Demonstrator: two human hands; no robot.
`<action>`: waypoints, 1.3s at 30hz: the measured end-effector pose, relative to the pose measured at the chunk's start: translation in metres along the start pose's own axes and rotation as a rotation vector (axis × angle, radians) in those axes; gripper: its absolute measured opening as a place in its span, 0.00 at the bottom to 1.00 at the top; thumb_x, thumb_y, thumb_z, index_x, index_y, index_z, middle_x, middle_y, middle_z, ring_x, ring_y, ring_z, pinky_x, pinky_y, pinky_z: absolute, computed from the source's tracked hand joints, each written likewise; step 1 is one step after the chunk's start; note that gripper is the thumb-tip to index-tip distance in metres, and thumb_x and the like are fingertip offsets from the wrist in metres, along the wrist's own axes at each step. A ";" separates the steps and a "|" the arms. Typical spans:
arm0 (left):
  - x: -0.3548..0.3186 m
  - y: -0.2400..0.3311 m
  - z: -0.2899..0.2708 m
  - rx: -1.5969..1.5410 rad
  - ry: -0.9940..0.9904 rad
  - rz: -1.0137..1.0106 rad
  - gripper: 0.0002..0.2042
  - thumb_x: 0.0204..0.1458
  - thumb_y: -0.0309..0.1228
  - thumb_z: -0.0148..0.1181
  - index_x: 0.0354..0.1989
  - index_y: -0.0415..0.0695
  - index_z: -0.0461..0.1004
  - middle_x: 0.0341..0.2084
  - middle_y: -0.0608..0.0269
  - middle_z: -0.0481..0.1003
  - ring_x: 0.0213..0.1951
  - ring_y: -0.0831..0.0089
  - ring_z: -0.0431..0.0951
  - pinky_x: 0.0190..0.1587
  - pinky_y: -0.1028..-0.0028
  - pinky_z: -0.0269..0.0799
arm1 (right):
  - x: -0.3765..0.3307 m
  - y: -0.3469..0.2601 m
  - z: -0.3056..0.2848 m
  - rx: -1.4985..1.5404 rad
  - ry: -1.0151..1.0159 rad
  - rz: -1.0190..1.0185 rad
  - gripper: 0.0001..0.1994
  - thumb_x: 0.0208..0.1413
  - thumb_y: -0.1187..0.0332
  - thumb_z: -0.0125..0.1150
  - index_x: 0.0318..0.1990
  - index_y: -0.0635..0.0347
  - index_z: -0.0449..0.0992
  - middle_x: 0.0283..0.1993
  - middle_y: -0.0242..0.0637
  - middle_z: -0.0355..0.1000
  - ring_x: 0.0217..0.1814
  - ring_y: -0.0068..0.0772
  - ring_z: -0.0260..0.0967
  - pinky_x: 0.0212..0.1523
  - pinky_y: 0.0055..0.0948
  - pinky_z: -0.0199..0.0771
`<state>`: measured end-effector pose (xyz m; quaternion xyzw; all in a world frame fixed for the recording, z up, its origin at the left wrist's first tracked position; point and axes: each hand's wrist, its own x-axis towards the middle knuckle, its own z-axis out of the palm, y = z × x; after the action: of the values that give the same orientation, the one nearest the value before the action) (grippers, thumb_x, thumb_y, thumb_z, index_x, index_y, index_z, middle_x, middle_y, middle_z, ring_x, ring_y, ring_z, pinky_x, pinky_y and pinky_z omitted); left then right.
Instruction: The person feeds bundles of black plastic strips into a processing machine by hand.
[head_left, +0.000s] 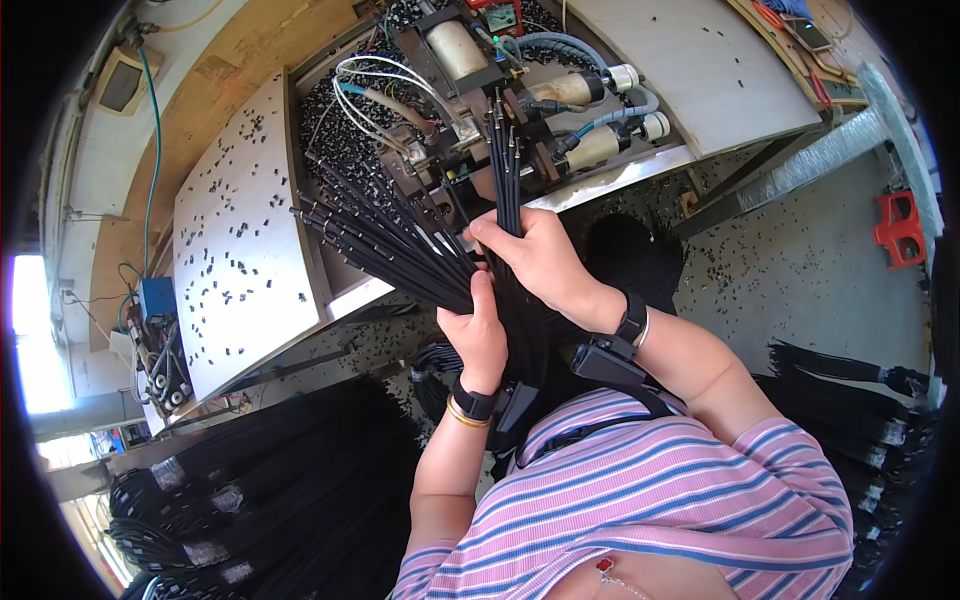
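In my left hand (478, 335) is a thick bunch of black cords (385, 250), its ends fanned out to the far left. Small metallic-looking bits show near many of those ends. My right hand (540, 255), just to the right, is closed around a smaller group of black cords (507, 180) that points up at the machine. Beyond both hands stands a bench machine (460, 60) with metal cylinders, hoses and white cables. The cords' lower lengths hang down between my forearms and are partly hidden.
Small black scraps lie on the left white board (240, 230), in the machine's tray and on the floor (790, 260). Large bundles of black cords (290, 480) are at lower left, others (870, 430) at right. A red stool (900, 230) stands far right. A right board (700, 70) flanks the machine.
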<state>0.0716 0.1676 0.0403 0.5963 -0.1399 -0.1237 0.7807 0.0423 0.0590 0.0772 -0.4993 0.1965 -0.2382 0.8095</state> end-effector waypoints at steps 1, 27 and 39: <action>0.001 -0.001 0.000 0.006 0.004 -0.003 0.06 0.55 0.22 0.54 0.39 0.35 0.73 0.33 0.66 0.75 0.33 0.81 0.73 0.39 0.81 0.69 | 0.001 0.000 0.000 0.006 0.003 0.009 0.10 0.56 0.68 0.59 0.32 0.69 0.76 0.24 0.32 0.72 0.23 0.20 0.70 0.25 0.19 0.70; -0.004 0.005 0.006 -0.005 -0.016 0.000 0.03 0.56 0.23 0.53 0.34 0.37 0.72 0.28 0.66 0.73 0.29 0.81 0.71 0.34 0.81 0.66 | -0.008 -0.005 -0.013 -0.229 -0.053 -0.022 0.09 0.55 0.69 0.60 0.35 0.68 0.76 0.28 0.31 0.74 0.28 0.17 0.69 0.30 0.20 0.70; 0.005 0.001 0.000 0.015 0.005 0.000 0.04 0.56 0.24 0.53 0.35 0.37 0.72 0.28 0.67 0.73 0.29 0.81 0.71 0.33 0.82 0.66 | 0.001 -0.002 -0.008 -0.182 0.007 -0.043 0.10 0.53 0.67 0.61 0.32 0.68 0.76 0.24 0.33 0.73 0.25 0.19 0.70 0.27 0.22 0.69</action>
<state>0.0762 0.1661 0.0416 0.6025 -0.1390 -0.1211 0.7765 0.0381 0.0523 0.0758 -0.5741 0.2095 -0.2387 0.7547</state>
